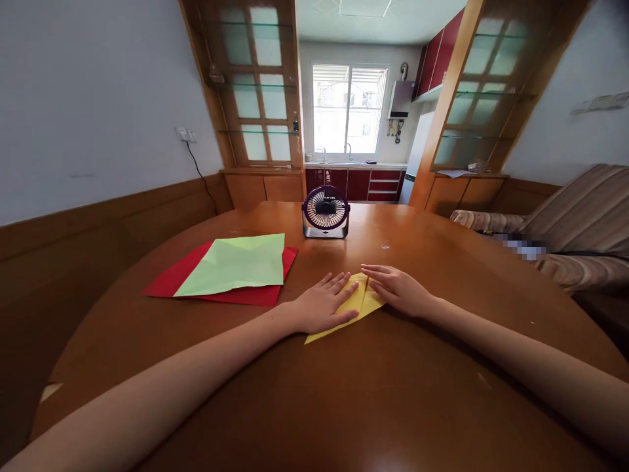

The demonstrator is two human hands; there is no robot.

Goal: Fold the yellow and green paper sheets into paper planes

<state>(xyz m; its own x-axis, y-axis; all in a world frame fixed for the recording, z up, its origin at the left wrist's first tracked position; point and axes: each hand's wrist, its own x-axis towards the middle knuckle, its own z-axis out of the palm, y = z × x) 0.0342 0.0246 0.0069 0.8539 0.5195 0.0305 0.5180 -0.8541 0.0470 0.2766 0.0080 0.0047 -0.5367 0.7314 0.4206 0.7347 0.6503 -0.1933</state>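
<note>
A folded sheet of yellow paper [362, 303] lies on the brown wooden table [373, 400] in front of me. A crease line runs down its middle. My left hand [325, 305] rests flat on the paper's left part, fingers spread and pointing to the upper right. On the other side, my right hand [397, 288] touches the upper right edge with its fingers stretched out toward the crease. Parts of the paper are hidden beneath both hands.
To the left, a light green paper sheet [240, 265] lies over red paper [179, 275]. A small purple fan [326, 210] stands upright at the table's far side. A striped armchair [584, 210] is at the right, and a cable [201, 174] hangs from a wall socket.
</note>
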